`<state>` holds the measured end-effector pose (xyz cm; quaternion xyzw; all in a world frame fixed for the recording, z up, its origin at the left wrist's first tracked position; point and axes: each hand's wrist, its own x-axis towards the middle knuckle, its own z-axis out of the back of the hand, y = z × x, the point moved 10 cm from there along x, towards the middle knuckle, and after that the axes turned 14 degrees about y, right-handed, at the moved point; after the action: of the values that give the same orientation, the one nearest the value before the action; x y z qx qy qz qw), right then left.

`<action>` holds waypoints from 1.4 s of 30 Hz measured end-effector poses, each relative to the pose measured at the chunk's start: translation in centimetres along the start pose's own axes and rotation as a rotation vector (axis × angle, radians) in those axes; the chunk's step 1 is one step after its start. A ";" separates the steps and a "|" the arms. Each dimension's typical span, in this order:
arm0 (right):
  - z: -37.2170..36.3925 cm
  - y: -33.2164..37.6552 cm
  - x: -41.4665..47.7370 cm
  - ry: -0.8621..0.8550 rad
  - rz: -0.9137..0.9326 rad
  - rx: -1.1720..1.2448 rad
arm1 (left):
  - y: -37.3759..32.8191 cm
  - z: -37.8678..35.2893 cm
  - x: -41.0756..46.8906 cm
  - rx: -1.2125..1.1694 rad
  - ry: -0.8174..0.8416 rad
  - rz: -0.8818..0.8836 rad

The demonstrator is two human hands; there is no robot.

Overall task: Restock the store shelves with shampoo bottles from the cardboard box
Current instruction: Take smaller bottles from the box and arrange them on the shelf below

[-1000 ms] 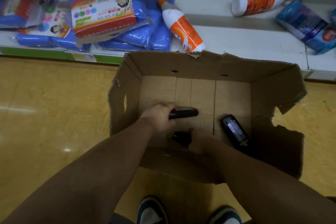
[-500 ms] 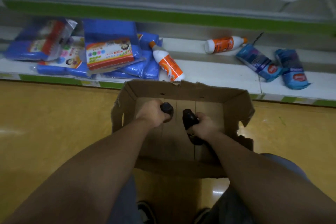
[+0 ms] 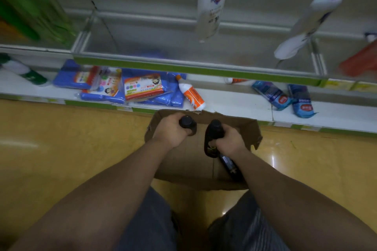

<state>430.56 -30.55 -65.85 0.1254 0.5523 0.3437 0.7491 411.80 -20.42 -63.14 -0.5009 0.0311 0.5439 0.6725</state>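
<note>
Both hands have come up since a second ago: then they were down on the floor of the cardboard box point(image 3: 252, 131), closing on bottles that lay flat; now they are level with its far rim, and the view has tipped up to take in a higher shelf. Item: left hand point(image 3: 171, 131), fingers curled round a black shampoo bottle point(image 3: 186, 122), cap pointing toward the shelving, body mostly hidden in the fist. Item: right hand point(image 3: 230, 140), wrapped round a second black bottle point(image 3: 212, 135), cap uppermost, part of a label showing below the fingers. Item: third black bottle point(image 3: 229, 164), lying flat in the box near its right wall, partly under the right forearm; the arms hide some of the box floor, so further stock cannot be ruled out. Item: box on the yellow floor point(image 3: 61, 138), close against the bottom shelf point(image 3: 234, 105). Item: bottom shelf stock, blue packets point(image 3: 146, 89) and an orange-and-white bottle point(image 3: 190, 96) lying on its side. Item: middle shelf point(image 3: 183, 68), green edge strip, two white bottles with blue caps point(image 3: 212, 4) farther back and right, blurred. Assessment: two bottles are lifted out and in transit, neither yet placed; the middle shelf ahead of the hands looks the likely destination, and at least one more reach into the box remains.
</note>
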 end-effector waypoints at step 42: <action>22.3 37.0 -46.7 -0.269 0.510 0.158 | -40.5 35.1 -39.0 -0.199 -0.166 -0.474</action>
<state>429.86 -29.64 -2.21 0.3623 0.4238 0.4572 0.6929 409.14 -19.12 3.09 -0.5115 -0.1957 0.4108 0.7289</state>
